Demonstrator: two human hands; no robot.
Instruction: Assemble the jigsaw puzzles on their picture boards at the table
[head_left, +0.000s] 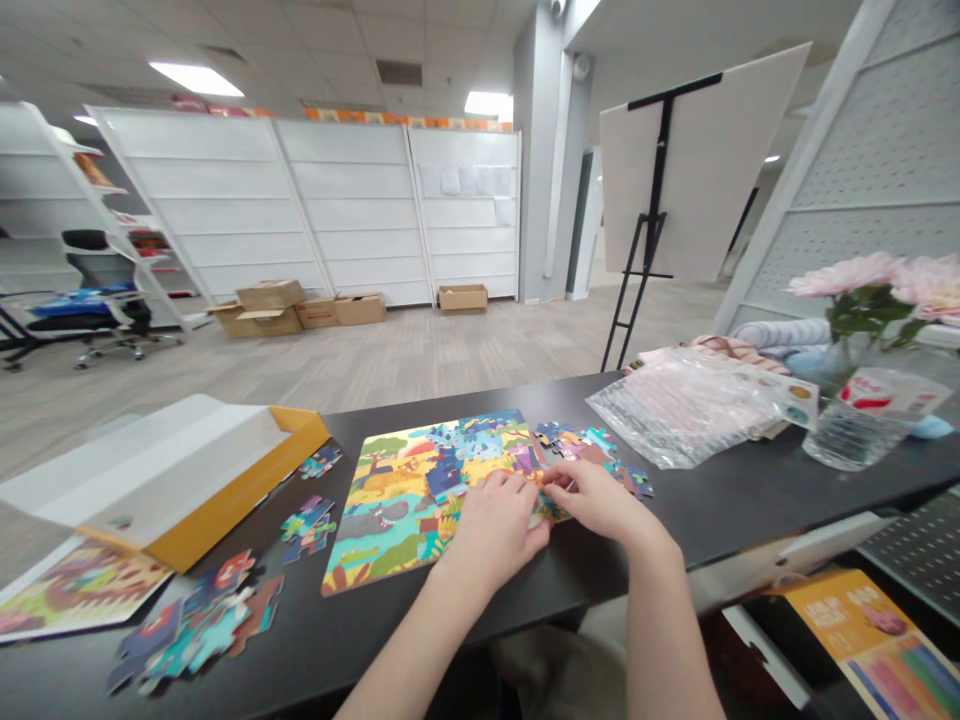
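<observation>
A colourful animal jigsaw puzzle [386, 510] lies on the black table, with a hippo at its lower left. My left hand [499, 525] rests over its right part, fingers bent down onto the picture and thumb apart. Close beside it, my right hand [592, 495] has thumb and fingertips drawn together at the puzzle's right side; whatever they grip is hidden. Loose puzzle pieces [600, 442] lie just beyond the right hand. More pieces [307, 527] lie left of the puzzle, with a larger heap [206, 625] nearer the front. A dark blue piece [445, 474] sits on the picture.
An open yellow-and-white box [225, 490] stands at the left beside a printed picture sheet [82, 590]. To the right are a clear plastic bag [682, 410] and a transparent vase [862, 425] with pink flowers. Below the table edge sits an orange box [862, 620].
</observation>
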